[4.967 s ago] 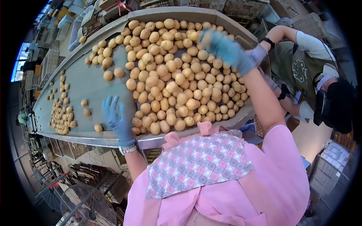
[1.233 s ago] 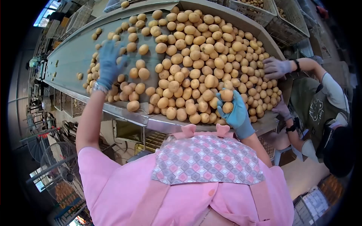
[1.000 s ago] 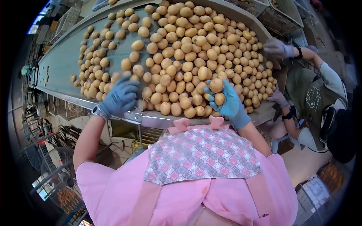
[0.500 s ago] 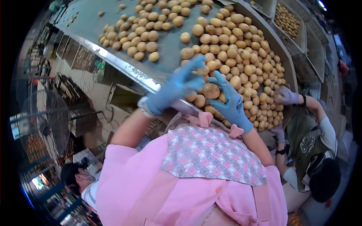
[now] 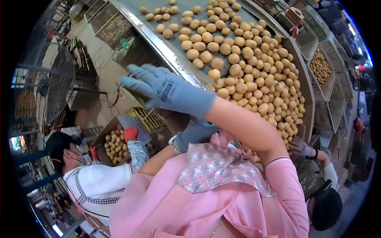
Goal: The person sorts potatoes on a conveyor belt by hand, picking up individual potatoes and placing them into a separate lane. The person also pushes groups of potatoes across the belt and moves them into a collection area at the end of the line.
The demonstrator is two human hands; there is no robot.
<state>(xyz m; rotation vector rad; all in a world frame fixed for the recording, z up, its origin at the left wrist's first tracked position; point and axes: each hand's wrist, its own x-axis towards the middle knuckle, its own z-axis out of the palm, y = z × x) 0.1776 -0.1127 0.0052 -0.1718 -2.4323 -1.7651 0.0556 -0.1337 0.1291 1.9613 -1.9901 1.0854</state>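
Note:
My right hand (image 5: 156,85), in a blue-grey glove, reaches across to the left beyond the metal rim (image 5: 174,59) of the sorting table. Its fingers are stretched out and apart, slightly blurred, with nothing visible in them. My left hand (image 5: 194,134), gloved too, is low in front of my apron, below my right forearm. That forearm and wrist hide most of its fingers, so what it holds does not show. Many round, yellow-brown potatoes (image 5: 254,85) lie heaped on the green table surface (image 5: 158,41), right of both hands.
At left, a person in red gloves handles a box of potatoes (image 5: 116,144). A yellow crate (image 5: 147,119) and a large fan (image 5: 53,83) stand nearby. Another person's gloved hand (image 5: 301,147) touches the heap at right. Crates (image 5: 319,77) line the far side.
My right hand has left the dark-marked potato in the heap and swung left over the rim. My left hand has drawn back toward my body. The view has shifted, showing more of the person at left.

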